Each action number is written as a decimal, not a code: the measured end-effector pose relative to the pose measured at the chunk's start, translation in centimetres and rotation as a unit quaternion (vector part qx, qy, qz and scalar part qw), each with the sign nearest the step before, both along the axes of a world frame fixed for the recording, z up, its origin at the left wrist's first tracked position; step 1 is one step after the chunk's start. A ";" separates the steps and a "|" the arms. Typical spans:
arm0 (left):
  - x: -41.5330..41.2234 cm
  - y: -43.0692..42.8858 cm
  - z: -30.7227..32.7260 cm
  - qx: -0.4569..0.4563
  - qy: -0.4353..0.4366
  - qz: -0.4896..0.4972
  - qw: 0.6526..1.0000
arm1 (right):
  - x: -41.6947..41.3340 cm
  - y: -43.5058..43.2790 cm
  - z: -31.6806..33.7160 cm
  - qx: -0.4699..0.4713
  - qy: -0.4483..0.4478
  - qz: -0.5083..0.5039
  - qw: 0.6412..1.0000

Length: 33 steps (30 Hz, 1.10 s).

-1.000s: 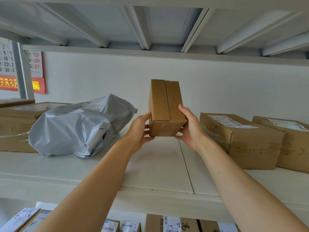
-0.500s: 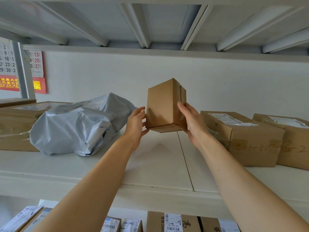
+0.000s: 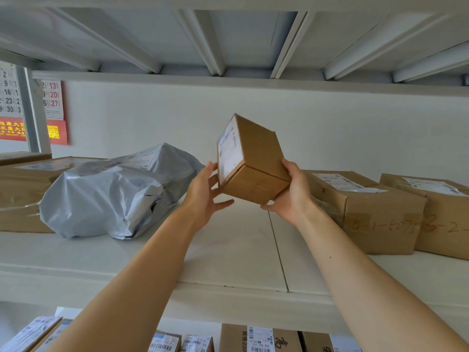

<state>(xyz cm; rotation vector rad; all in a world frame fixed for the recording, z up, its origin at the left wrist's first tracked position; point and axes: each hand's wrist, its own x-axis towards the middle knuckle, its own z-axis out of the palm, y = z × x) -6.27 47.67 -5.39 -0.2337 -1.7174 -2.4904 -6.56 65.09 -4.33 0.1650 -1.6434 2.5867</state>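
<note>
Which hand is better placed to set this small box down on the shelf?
Likely right. The right hand cups the small box from below, thumb over its edge; the left hand only touches the label side.

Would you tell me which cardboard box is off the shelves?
The small tilted box, between left hand and right hand; the others sit on shelves.

Box (image 3: pixel 256 158): plain brown cardboard. One face carries a white label (image 3: pixel 228 151) with fine black print.
Bag (image 3: pixel 109 191): pale grey with darker grey creases and a white printed patch on top.
Right cartons (image 3: pixel 368 214): brown, with white labels and orange handwritten marks on the front.
Left cartons (image 3: pixel 22 179): brown.
Shelf (image 3: pixel 228 250) and wall (image 3: pixel 152 118): off-white.
Calendar (image 3: pixel 53 102): white sheet, black and red numerals, red base strip with yellow characters.
Lower cartons (image 3: pixel 258 339): brown, with white barcode labels striped in black.
</note>
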 end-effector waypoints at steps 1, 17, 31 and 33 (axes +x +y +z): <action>0.1 0.0 0.0 0.008 0.015 -0.005 1.000 | -0.2 0.0 -0.1 0.004 -0.005 0.002 1.000; -0.3 -0.1 -0.3 -0.093 0.032 -0.018 0.995 | -0.4 -0.5 -0.4 0.184 0.040 -0.101 0.977; -0.6 -0.5 -0.1 -0.157 0.000 0.111 0.981 | 0.6 -0.6 -0.5 0.348 0.178 -0.129 0.911; -0.7 -0.4 -0.1 -0.178 0.004 0.139 0.974 | 0.3 -0.6 -0.7 0.362 0.191 -0.165 0.897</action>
